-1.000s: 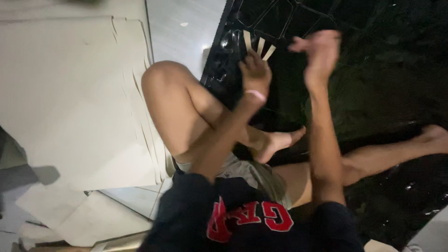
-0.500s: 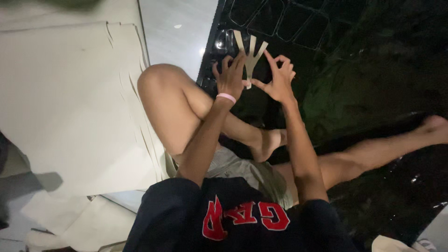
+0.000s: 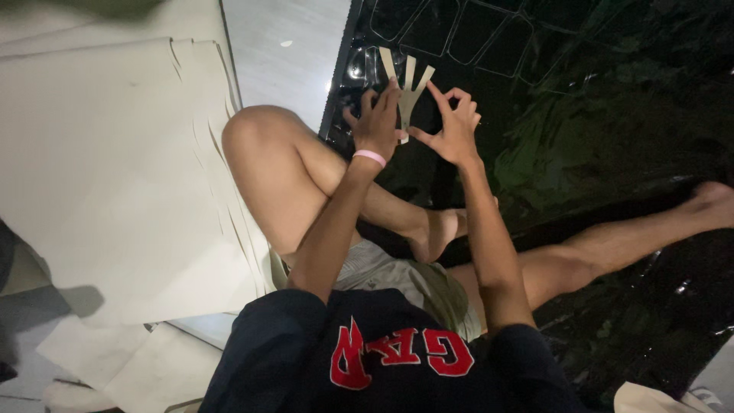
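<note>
A person sitting on the floor holds a small fan of pale strips point(image 3: 407, 86) up between both hands, above a glossy black sheet point(image 3: 612, 138) spread over the floor. The strips are flat, narrow and tan, about three of them, splayed apart at their upper ends and gathered together at the bottom, where the hands meet. The left hand point(image 3: 376, 122), with a pink band point(image 3: 370, 157) at the wrist, has its fingers curled against the left side of the bundle. The right hand point(image 3: 451, 126) pinches the lower end of the strips between thumb and forefinger, the remaining fingers arched loosely behind.

The strips sit near the far left edge of the black sheet, which bears faint outlines of cut shapes toward its far edge. One bare knee point(image 3: 256, 134) is raised beside that left edge; the other leg point(image 3: 612, 245) stretches out across the sheet toward its right edge. Large sheets of cream paper point(image 3: 107, 168) lie stacked on the floor to the left, well apart from the hands. The person wears a dark shirt with red lettering point(image 3: 397, 356) and grey shorts point(image 3: 397, 275).
</note>
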